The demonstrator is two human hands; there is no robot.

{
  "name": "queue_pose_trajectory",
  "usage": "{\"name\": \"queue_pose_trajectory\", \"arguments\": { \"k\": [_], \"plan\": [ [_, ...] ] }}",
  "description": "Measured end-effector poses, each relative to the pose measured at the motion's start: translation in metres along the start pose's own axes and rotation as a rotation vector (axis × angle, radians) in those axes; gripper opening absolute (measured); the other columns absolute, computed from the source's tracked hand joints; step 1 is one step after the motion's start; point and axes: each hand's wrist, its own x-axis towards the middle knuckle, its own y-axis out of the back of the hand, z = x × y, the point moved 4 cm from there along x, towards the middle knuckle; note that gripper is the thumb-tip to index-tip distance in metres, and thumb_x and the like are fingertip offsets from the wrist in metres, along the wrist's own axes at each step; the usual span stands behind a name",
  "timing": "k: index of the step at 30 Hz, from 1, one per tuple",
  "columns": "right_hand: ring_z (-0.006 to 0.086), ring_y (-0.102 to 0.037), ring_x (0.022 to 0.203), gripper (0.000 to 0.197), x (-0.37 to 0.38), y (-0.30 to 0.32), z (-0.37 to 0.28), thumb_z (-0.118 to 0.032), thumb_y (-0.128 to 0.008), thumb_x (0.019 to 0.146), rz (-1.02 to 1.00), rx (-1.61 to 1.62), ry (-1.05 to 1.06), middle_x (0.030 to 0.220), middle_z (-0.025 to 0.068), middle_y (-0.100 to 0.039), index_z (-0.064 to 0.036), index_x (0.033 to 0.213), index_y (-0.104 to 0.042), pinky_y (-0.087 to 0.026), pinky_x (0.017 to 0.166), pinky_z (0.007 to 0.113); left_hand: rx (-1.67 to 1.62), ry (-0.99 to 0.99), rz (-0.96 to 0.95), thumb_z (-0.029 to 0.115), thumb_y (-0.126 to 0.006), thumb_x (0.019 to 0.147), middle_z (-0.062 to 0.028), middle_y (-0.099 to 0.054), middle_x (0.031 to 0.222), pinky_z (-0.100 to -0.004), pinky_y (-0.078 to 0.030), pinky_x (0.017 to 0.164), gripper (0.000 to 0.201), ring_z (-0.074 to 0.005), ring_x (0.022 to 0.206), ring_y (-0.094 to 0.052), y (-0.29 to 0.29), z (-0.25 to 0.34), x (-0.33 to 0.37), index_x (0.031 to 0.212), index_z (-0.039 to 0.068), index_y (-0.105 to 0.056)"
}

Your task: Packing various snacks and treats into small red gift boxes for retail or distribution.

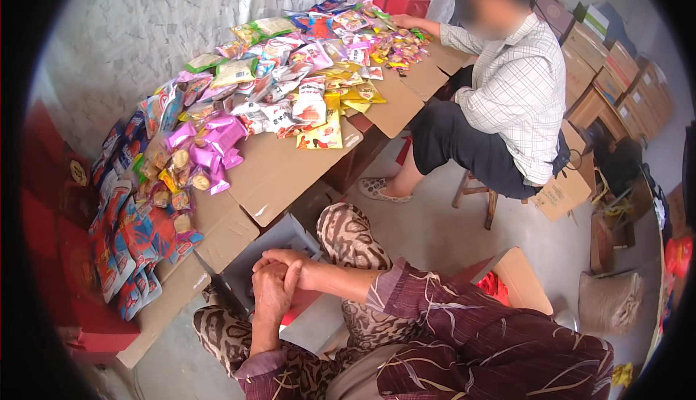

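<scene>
My left hand and my right hand are clasped together above my lap, beside the front edge of the cardboard table. They are closed against each other, and no object shows in them. Some of the fingers are hidden where the hands overlap. Closest to them on the table are small bags of round biscuits, purple packets and blue and red pouches. Yellow packets and white and red packets lie farther back in the heap.
Across the table corner a person in a checked shirt sits on a wooden stool, one hand at the far packets. An open carton with red contents stands to my right. Stacked boxes line the wall. Red boxes stand left.
</scene>
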Motion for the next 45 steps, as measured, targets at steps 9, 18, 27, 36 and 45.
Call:
{"name": "queue_pose_trajectory", "arguments": {
  "k": [9, 18, 27, 36, 45],
  "plan": [
    [0.0112, -0.053, 0.066, 0.020, -0.003, -0.004, -0.001, -0.027, -0.051, 0.093, 0.113, -0.032, -0.021, 0.074, -0.0013, -0.056, -0.0113, 0.084, -0.059, -0.043, 0.058, 0.028, -0.024, -0.018, 0.026, 0.031, -0.060, 0.093, -0.0173, -0.055, 0.058, -0.0429, -0.045, 0.073, 0.049, -0.0368, 0.062, -0.054, -0.002, -0.002, -0.002, 0.059, -0.003, -0.055],
    [0.0125, -0.056, 0.070, 0.024, -0.001, 0.001, -0.001, -0.030, -0.053, 0.092, 0.126, -0.045, 0.007, 0.080, 0.0005, -0.061, -0.0084, 0.088, -0.062, -0.045, 0.061, 0.029, 0.000, -0.030, 0.015, 0.032, -0.060, 0.093, -0.0170, -0.056, 0.058, -0.0428, -0.045, 0.072, 0.049, -0.0362, 0.064, -0.055, -0.003, -0.004, -0.002, 0.059, -0.003, -0.056],
    [0.0195, -0.062, 0.089, 0.036, -0.007, -0.005, -0.003, -0.030, -0.049, 0.097, 0.068, -0.070, 0.000, 0.098, 0.0118, -0.066, 0.0035, 0.099, -0.061, -0.050, 0.083, 0.032, 0.003, -0.008, 0.012, 0.029, -0.064, 0.090, -0.0179, -0.059, 0.063, -0.0425, -0.045, 0.074, 0.045, -0.0369, 0.065, -0.056, -0.002, -0.006, -0.004, 0.059, -0.003, -0.057],
    [0.0180, -0.062, 0.087, 0.037, -0.012, -0.008, -0.007, -0.031, -0.048, 0.096, -0.005, -0.131, 0.071, 0.096, 0.0101, -0.066, 0.0030, 0.098, -0.063, -0.050, 0.081, 0.031, -0.017, -0.030, 0.029, 0.033, -0.059, 0.095, -0.0172, -0.053, 0.059, -0.0420, -0.043, 0.069, 0.051, -0.0347, 0.064, -0.051, -0.004, -0.003, -0.003, 0.060, -0.005, -0.054],
    [0.0177, -0.062, 0.088, 0.038, -0.011, -0.004, -0.007, -0.032, -0.048, 0.096, -0.019, -0.159, 0.084, 0.097, 0.0101, -0.066, 0.0031, 0.099, -0.063, -0.049, 0.082, 0.031, -0.023, 0.001, 0.001, 0.029, -0.061, 0.093, -0.0175, -0.056, 0.061, -0.0425, -0.044, 0.070, 0.047, -0.0356, 0.064, -0.053, -0.002, 0.001, -0.002, 0.061, -0.005, -0.056]
  ]
}}
